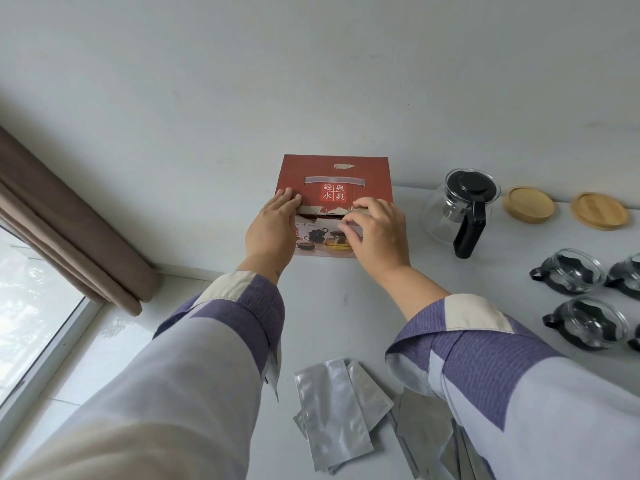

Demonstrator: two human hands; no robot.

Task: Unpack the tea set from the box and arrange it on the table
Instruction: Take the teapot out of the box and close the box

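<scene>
A red cardboard tea-set box (341, 174) with a clear handle strap stands on the white table against the wall. My left hand (272, 225) lies flat on its top left front edge, fingers straight. My right hand (375, 230) curls its fingers round the torn front flap at the box's right. To the right stand a glass teapot (457, 211) with a black lid and handle, two round bamboo coasters (529, 204) (600, 211), and several glass cups (573, 271) in black holders.
Silver foil sachets (334, 410) lie in a loose pile at the near table edge between my sleeves. A brown curtain (69, 230) and a window (27, 292) are at the left. The white wall rises just behind the box.
</scene>
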